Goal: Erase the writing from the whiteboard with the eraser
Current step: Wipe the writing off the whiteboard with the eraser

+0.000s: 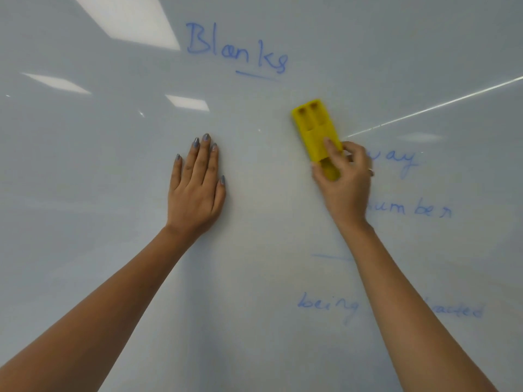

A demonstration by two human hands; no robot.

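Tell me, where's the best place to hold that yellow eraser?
Probably the lower end of the yellow eraser, coming from below as the right hand does, pinching its long narrow sides. That leaves the upper part free to sweep the whiteboard.

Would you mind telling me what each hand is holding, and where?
The right hand grips the yellow eraser by its lower end. The left hand holds nothing, lying flat on the whiteboard.

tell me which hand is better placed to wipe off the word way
Right. The right hand already grips the eraser, just beside "way". The left hand lies flat on the whiteboard, farther off.
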